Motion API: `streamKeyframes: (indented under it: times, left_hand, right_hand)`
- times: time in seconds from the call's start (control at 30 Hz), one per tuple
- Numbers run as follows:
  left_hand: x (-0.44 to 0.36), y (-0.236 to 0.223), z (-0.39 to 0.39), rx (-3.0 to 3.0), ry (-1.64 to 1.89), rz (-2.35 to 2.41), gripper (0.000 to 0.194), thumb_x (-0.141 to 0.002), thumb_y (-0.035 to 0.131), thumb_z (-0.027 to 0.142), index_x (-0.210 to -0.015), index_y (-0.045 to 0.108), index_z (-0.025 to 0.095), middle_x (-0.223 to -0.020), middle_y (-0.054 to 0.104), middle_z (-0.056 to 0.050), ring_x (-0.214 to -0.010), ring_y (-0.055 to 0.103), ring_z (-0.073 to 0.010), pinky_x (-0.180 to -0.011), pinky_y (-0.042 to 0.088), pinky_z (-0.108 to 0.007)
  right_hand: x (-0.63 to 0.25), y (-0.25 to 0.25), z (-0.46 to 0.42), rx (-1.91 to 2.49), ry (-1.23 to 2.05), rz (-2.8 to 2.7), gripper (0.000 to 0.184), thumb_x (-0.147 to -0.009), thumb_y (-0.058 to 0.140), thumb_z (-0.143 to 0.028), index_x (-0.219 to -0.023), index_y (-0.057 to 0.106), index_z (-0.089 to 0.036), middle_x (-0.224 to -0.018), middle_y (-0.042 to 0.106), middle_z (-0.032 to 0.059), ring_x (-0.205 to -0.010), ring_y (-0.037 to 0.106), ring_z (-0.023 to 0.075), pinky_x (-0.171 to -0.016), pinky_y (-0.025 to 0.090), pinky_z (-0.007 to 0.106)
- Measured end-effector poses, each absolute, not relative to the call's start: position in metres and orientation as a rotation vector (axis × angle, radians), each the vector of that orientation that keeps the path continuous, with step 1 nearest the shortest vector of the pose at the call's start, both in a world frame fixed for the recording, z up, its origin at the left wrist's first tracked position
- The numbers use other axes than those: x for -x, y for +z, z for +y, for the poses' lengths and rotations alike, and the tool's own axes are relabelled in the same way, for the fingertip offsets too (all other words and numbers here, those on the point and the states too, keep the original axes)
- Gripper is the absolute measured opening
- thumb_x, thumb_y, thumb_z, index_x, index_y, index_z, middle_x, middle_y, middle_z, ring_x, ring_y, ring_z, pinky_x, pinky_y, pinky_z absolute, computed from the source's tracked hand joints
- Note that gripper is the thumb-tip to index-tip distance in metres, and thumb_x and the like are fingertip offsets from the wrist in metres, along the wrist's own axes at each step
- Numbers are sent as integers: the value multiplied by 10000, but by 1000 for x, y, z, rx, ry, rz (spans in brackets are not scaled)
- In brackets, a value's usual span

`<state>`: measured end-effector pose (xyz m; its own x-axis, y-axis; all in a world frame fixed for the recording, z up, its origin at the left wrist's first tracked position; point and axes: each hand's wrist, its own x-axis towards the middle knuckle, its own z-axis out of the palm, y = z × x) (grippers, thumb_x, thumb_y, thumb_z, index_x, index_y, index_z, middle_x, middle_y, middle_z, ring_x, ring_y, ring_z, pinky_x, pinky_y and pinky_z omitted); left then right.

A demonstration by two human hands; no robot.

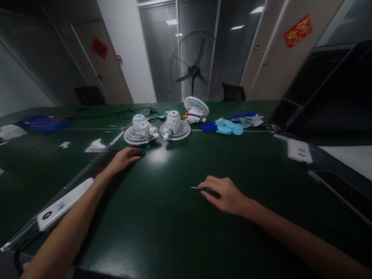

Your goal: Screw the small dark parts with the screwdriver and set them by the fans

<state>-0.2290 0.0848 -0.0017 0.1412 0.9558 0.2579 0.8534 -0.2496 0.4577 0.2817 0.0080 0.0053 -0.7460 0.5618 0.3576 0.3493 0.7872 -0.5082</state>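
My right hand point(223, 193) is closed around the black handle of a small screwdriver point(210, 191), low over the green table. Its thin metal shaft points to the left. Farther left, my left hand point(124, 159) rests by the table surface with its fingers curled on a small, dark, rounded object point(140, 154) whose kind is unclear. Just beyond that hand, a small white fan point(141, 130) lies grille down, with a second fan point(174, 126) beside it. A third fan point(196, 109) sits behind them, its grille tilted up.
Blue gloves point(209, 126) and light-blue fan blades point(229, 127) lie right of the fans. A white power bank-like box point(65, 203) is under my left forearm; another point(299, 151) stands right. A blue tray point(49, 123) is far left. A dark monitor point(325, 89) rises at right.
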Motion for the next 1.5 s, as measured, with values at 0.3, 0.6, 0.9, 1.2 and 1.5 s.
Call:
streamKeyframes:
  times: [0.3, 0.6, 0.9, 1.2, 1.5]
  left_hand:
    - [242, 10, 81, -2152, 731, 1814, 540, -808, 693, 725, -973, 803, 223, -1037, 750, -104, -899, 705, -283, -793, 561, -377]
    - [209, 12, 83, -2115, 962, 1871, 577, -871, 626, 726, -1024, 773, 189, -1106, 759, -122, -960, 697, -296, -822, 543, -380]
    - [214, -6, 93, -2242, 794, 1786, 521, -890, 654, 668, -1099, 759, 203, -1110, 736, -106, -940, 688, -277, -827, 539, -378]
    - [95, 8, 55, -2330, 625, 1307, 308, -1011, 609, 468, -1165, 736, 233, -1119, 704, -76, -977, 663, -242, -871, 535, -371]
    - [22, 8, 10, -2375, 554, 1021, 181, -1020, 658, 334, -1169, 694, 238, -1123, 664, -51, -1028, 632, -209, -888, 518, -331]
  right_hand:
    - [-283, 4, 8, 677, 561, -2469, 210, -1070, 584, -253, -1250, 677, -200, -1094, 696, 47, -816, 655, 134, -680, 536, 252]
    - [-283, 1, 9, 680, 557, -2483, 211, -1061, 600, -238, -1257, 671, -207, -1101, 689, 39, -809, 645, 128, -673, 517, 242]
    - [-283, 5, 9, 685, 561, -2491, 203, -1067, 592, -249, -1239, 681, -189, -1100, 699, 50, -809, 661, 123, -668, 536, 225]
    - [-282, 6, 9, 721, 547, -2502, 207, -1070, 588, -250, -1253, 672, -204, -1109, 693, 48, -805, 653, 129, -665, 533, 234]
    - [-279, 6, 8, 773, 442, -2567, 197, -1042, 607, -242, -1221, 685, -216, -1055, 684, 34, -794, 643, 141, -654, 490, 253]
